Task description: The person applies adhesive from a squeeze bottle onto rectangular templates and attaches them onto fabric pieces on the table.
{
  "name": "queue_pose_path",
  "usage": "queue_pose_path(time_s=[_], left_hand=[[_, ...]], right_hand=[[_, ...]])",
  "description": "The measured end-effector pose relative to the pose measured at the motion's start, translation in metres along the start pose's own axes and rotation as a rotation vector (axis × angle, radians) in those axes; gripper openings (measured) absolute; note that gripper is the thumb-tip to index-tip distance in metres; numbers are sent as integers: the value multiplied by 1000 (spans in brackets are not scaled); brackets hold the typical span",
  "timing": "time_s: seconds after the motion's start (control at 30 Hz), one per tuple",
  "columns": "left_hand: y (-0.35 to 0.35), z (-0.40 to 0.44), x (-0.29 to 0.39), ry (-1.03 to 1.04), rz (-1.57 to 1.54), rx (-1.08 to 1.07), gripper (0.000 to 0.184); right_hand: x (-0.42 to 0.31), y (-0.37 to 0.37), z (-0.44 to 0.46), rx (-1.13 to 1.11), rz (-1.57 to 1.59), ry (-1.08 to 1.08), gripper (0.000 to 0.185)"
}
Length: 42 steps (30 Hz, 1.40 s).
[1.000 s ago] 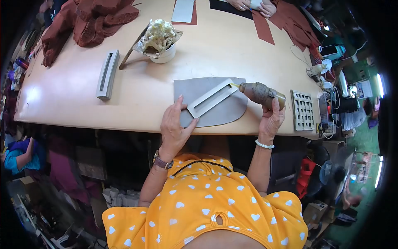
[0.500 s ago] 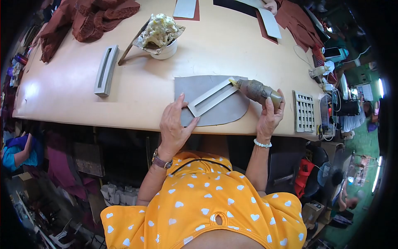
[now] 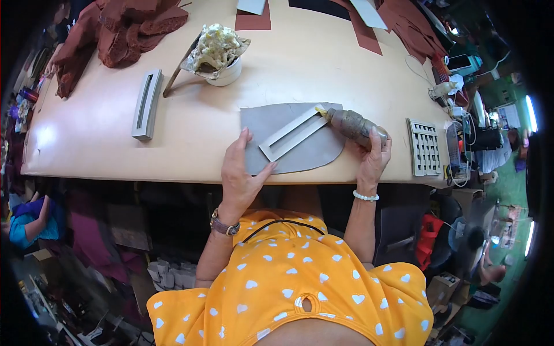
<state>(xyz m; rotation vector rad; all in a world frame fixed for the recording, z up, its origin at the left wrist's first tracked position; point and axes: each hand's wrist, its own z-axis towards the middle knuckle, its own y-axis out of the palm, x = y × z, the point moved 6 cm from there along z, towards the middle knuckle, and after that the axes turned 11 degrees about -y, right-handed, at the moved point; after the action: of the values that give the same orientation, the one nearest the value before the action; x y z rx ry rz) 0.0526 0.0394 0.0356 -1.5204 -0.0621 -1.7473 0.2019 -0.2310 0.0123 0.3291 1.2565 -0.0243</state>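
A grey rounded sheet [image 3: 329,151] lies flat near the table's front edge. On it, slanting up to the right, rests a light grey strip frame [image 3: 293,137] with a long slot. My left hand [image 3: 239,167] is spread at the sheet's left edge, thumb near the frame's lower corner, fingers apart and holding nothing. My right hand [image 3: 374,158] grips a brown, stained squeeze bottle [image 3: 353,126] tilted to the left. Its yellowish nozzle meets or hovers just over the frame's upper right end; I cannot tell which.
A white tub [image 3: 226,75] heaped with crusty pale material stands behind, a stick leaning on it. Stacked slotted frames [image 3: 146,104] are to the left, a slotted grid panel [image 3: 424,147] to the right. Reddish-brown material [image 3: 130,34] and red pieces [image 3: 368,41] lie along the back.
My left fingers have drawn slightly left from the frame. The bottle's nozzle stays near the frame's upper end. At the back, the pale panel has shifted off its red piece, and another person's hand has left view.
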Motion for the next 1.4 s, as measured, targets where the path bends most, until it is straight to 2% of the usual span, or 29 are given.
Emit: queue_pose_path(time_s=[0.23, 0.43, 0.93, 1.4], left_hand=[[9, -1, -1, 53, 92, -17, 75], [7, -1, 0, 45, 83, 4, 75], [7, -1, -3, 20, 62, -21, 75], [7, -1, -3, 32, 65, -20, 76]], right_hand=[[-32, 12, -7, -178, -83, -129, 45], [-39, 11, -6, -244, -115, -194, 50], [-38, 9, 8, -271, -177, -211, 43], [-31, 6, 10, -137, -156, -164, 34]])
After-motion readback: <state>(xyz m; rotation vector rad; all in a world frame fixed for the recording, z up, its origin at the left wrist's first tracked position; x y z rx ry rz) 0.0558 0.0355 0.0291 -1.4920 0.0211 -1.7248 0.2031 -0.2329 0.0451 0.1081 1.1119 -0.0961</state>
